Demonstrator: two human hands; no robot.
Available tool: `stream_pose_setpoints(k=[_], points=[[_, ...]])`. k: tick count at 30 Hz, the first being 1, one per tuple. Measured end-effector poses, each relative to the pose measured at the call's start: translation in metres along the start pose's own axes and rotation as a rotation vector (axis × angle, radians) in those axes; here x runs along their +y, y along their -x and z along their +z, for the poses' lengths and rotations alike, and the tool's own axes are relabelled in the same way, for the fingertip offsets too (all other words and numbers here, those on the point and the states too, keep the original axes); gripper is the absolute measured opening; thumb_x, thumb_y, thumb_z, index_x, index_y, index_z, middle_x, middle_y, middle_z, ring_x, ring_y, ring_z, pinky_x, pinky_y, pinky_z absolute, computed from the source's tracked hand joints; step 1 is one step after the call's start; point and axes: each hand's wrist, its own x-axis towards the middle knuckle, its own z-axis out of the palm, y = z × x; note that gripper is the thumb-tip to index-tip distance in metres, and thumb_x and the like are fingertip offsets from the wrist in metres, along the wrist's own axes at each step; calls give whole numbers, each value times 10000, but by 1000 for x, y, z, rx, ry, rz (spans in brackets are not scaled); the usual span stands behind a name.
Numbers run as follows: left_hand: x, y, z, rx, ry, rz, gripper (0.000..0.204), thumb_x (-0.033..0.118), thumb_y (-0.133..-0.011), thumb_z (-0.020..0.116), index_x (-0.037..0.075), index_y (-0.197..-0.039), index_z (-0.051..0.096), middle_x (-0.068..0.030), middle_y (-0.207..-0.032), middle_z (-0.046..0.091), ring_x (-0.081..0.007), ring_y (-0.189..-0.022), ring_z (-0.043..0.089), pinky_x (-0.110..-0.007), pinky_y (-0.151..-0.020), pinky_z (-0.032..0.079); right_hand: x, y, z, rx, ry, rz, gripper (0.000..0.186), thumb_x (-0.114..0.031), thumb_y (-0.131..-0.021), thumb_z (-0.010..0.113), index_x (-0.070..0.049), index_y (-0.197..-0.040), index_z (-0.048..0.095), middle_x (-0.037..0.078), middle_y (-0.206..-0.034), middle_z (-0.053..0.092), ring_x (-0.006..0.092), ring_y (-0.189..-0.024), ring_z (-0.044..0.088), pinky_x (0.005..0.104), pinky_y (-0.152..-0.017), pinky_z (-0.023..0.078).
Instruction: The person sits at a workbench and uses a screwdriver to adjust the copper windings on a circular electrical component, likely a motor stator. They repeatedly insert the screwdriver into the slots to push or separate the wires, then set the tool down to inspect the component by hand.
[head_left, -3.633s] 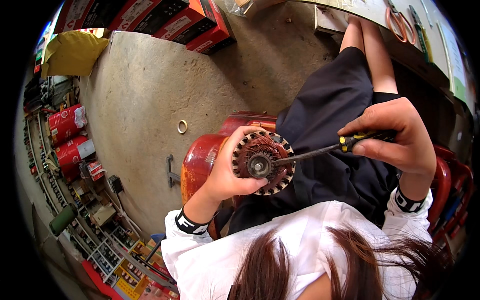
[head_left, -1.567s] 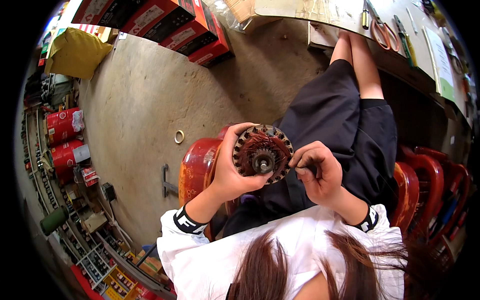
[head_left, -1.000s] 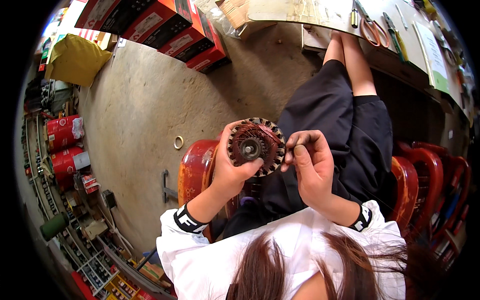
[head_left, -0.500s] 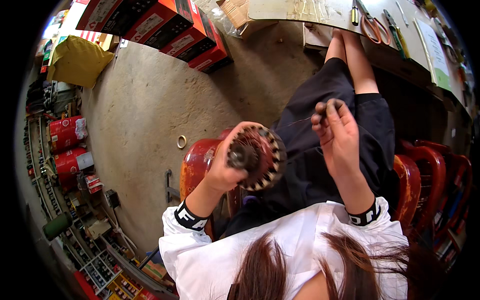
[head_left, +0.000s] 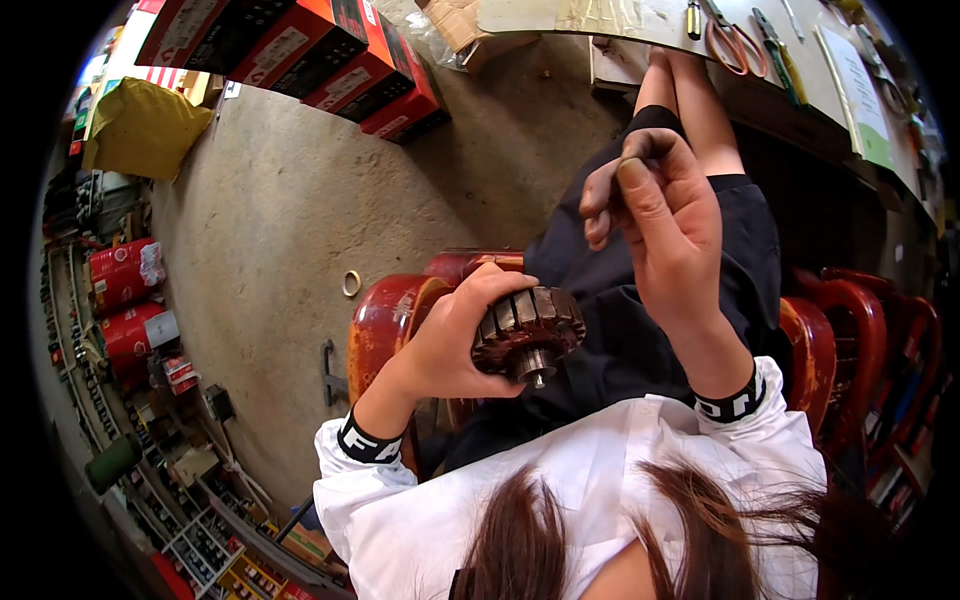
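Observation:
A motor armature [head_left: 530, 322], dark and round with slots around its rim and reddish windings, is gripped at its side by my left hand [head_left: 448, 338]. Its short metal shaft points down toward my body. My right hand [head_left: 668, 232] is raised above and to the right of it, apart from it, with thumb and index finger pinched together. A fine wire ran from the armature to these fingers half a second ago; at this moment it is too thin to make out. Below both hands lies my dark-clothed lap [head_left: 600, 345].
Red chairs [head_left: 385, 320] flank me. Black-and-red boxes [head_left: 340, 75] stand ahead on the concrete floor, where a tape roll [head_left: 351, 283] lies. Scissors [head_left: 733, 45] and pliers [head_left: 772, 50] rest on the table [head_left: 560, 15] at the upper right. Shelving with small parts [head_left: 200, 535] lines the left.
The armature has tilted in my left hand, its slotted rim now turned upward and its shaft downward. My right hand has risen and come closer to view.

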Motion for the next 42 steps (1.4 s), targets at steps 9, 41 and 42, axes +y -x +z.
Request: stream_pose_setpoints(k=[9,41,42], points=[[1,-5,5,133,38,-236,834,58,-576,816,68,-1307,414,-105,-1168,538,-203,-1061,591,-311,-940,466,-19,16,29,-228,42,-29,121,-121,-1019,443,-31,-1055,370,154,-731,618,142,-596,567,212,-564,458],[-7,1,20,298,-101,-177,861,51,-570,818,57,-1326,407,-129,-1191,502,-252,-1077,543,-348,-953,434,0,32,-8,-101,-28,-127,288,-7,-938,568,-27,-1174,405,135,-979,614,134,-873,616,222,-703,501],[-6,-2,18,299,-121,-192,857,48,-576,816,58,-1328,405,-125,-1190,509,-241,-1082,549,-345,-956,438,3,33,-6,-94,-16,-109,295,-1,-934,574,-28,-1175,406,134,-993,614,133,-888,615,223,-719,498]])
